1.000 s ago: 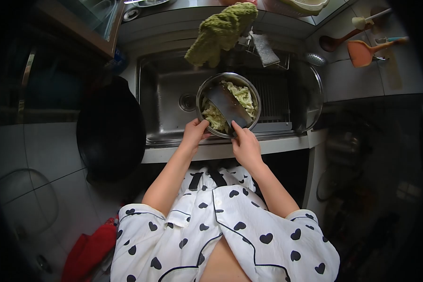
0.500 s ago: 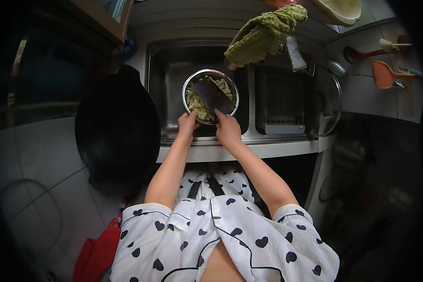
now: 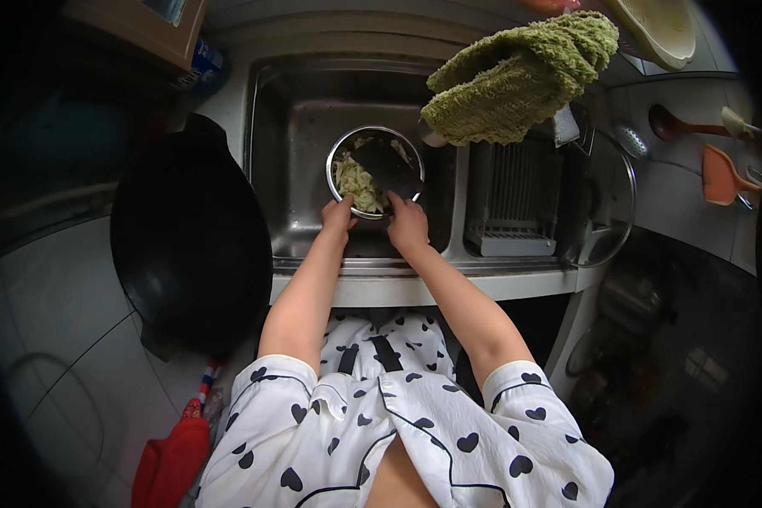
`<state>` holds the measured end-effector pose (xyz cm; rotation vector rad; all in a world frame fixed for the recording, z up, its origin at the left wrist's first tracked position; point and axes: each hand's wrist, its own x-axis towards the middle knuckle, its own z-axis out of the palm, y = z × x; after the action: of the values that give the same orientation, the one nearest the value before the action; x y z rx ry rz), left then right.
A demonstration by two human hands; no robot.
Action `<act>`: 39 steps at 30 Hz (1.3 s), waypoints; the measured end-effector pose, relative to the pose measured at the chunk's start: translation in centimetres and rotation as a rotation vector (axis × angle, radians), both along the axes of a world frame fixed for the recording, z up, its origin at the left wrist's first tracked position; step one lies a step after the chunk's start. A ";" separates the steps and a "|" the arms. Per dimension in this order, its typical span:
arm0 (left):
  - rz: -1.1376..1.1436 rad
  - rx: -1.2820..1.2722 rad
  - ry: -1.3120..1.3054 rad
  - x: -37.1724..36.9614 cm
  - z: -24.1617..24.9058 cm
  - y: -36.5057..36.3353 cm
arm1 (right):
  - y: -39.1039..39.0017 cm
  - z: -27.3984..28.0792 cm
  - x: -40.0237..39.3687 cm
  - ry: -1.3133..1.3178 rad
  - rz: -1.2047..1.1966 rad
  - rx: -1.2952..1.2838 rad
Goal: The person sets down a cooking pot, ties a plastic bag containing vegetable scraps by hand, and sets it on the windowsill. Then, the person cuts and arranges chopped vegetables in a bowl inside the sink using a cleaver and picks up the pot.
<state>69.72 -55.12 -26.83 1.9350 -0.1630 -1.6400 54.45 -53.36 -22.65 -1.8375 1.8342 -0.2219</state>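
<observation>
A round metal bowl (image 3: 331, 172) is held over the left sink basin (image 3: 300, 127). Chopped pale green vegetable pieces (image 3: 354, 181) lie in it, with a dark flat cleaver blade (image 3: 387, 164) resting over them. My left hand (image 3: 339, 217) is closed on the near left rim of the bowl. At the near right rim, my right hand (image 3: 408, 223) is closed around the rim and the near end of the cleaver; the cleaver's handle is hidden.
A black wok (image 3: 190, 241) stands left of the sink. A green towel (image 3: 521, 80) hangs above the sink's right part. Beyond it are a dish rack (image 3: 515, 199), a glass lid (image 3: 605, 212) and an orange spatula (image 3: 719, 175) on the wall.
The view has shifted, so the towel, rack and wok sit elsewhere in the frame. The cleaver blade looks darker and tilted differently over the bowl. Both hands keep their hold.
</observation>
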 end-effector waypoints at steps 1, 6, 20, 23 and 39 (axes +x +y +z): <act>-0.003 0.001 0.020 0.2 -0.6 -0.1 | -0.1 -0.3 0.0 -0.008 0.004 -0.014; -0.023 0.073 0.069 1.1 -2.7 -0.5 | -0.4 -0.4 -0.3 0.051 -0.006 0.052; -0.052 0.244 0.009 0.2 -3.8 0.1 | 0.4 -1.9 -1.5 0.057 -0.053 0.111; 0.123 0.094 -0.005 -0.5 -4.9 0.7 | 0.5 -0.9 -1.5 0.035 -0.068 0.134; 0.035 -0.536 0.347 -3.7 14.7 4.4 | 0.8 10.9 2.3 -1.397 -0.444 0.503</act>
<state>66.05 -50.77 -12.16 1.2335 -0.3816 -1.6691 56.78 -52.55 -11.73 -0.5193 1.0316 -0.8427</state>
